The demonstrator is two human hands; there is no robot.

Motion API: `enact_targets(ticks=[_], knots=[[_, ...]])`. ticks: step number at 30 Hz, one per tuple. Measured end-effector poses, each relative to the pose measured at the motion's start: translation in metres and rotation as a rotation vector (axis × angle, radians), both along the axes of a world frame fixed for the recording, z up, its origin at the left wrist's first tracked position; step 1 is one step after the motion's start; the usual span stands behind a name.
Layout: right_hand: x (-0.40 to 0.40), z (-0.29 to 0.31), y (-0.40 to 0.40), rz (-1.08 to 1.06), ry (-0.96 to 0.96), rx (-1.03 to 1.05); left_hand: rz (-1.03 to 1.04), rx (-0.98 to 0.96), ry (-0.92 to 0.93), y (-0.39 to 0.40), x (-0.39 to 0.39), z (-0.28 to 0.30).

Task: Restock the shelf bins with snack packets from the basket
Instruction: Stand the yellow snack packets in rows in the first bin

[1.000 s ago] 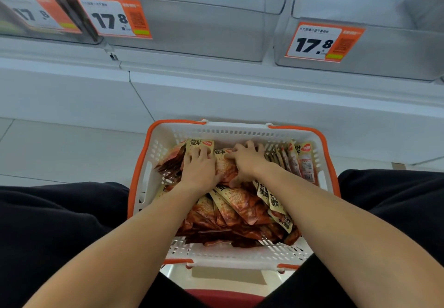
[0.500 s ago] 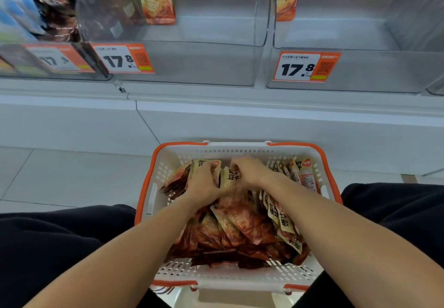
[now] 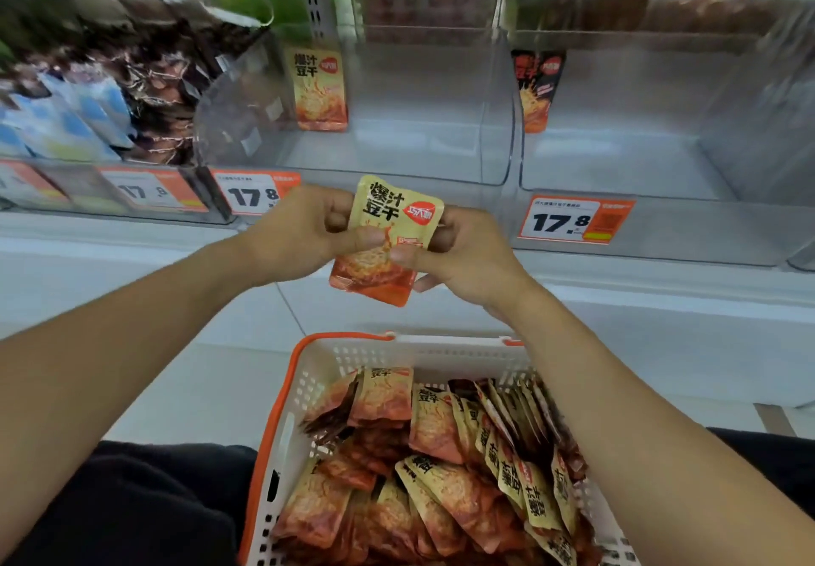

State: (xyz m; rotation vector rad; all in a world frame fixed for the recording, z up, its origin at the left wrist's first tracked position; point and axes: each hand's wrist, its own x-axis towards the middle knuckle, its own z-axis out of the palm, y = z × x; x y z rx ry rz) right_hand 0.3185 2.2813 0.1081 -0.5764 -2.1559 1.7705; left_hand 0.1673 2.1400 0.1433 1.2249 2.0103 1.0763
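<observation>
A yellow and orange snack packet [image 3: 388, 230] is held upright in front of the shelf, above the basket. My left hand [image 3: 300, 230] grips its left edge and my right hand [image 3: 458, 252] grips its right edge. The white basket with an orange rim [image 3: 282, 415] sits low between my knees, full of several similar packets [image 3: 441, 468]. Behind the held packet is a clear shelf bin [image 3: 397, 124] with one sample packet [image 3: 319, 89] stuck on its back wall. A second clear bin [image 3: 661, 124] to the right has a darker sample packet [image 3: 536, 89].
Orange price tags reading 17.8 [image 3: 573, 221] hang on the bin fronts. Bins at the left [image 3: 101, 93] hold dark and blue packets. A white shelf base [image 3: 617, 301] runs below the bins, and my dark trouser legs [image 3: 132, 504] flank the basket.
Both hands rose out of the basket together with a packet, up to the front of the bins. The view tilted upward toward the shelf.
</observation>
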Motion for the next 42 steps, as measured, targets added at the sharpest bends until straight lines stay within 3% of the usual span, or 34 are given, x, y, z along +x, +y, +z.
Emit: enact_targets(ticks=[4, 6, 10, 12, 19, 21, 28, 33, 38, 42], knots=[[-0.019, 0.04, -0.012, -0.17, 0.119, 0.177, 0.105, 0.22, 0.09, 0.001, -0.013, 0.02], [-0.03, 0.061, -0.015, -0.231, 0.164, 0.225, 0.22, 0.287, 0.234, -0.001, -0.022, 0.028], [-0.081, 0.083, -0.004, -0.359, 0.239, 0.346, 0.346, 0.163, 0.715, -0.016, -0.065, 0.016], [-0.123, 0.08, 0.017, -0.393, 0.152, 0.432, 0.349, 0.066, 0.854, -0.026, -0.086, 0.006], [-0.257, 0.04, 0.064, -0.298, -0.233, 0.626, 0.18, 0.072, 0.78, -0.032, -0.106, 0.005], [-0.279, 0.033, 0.075, -0.306, -0.271, 0.618, 0.189, 0.113, 0.785, -0.03, -0.111, 0.0], [-0.316, 0.013, 0.084, -0.409, -0.314, 0.88, 0.211, 0.255, 0.806, -0.03, -0.121, -0.012], [-0.317, 0.012, 0.084, -0.456, -0.344, 0.819, 0.211, 0.275, 0.798, -0.031, -0.12, -0.015], [-0.283, 0.042, 0.085, -0.335, -0.37, 0.697, 0.218, 0.262, 0.763, -0.03, -0.117, -0.015], [-0.198, 0.085, 0.051, -0.188, -0.092, 0.718, 0.203, 0.134, 0.834, -0.031, -0.112, -0.008]])
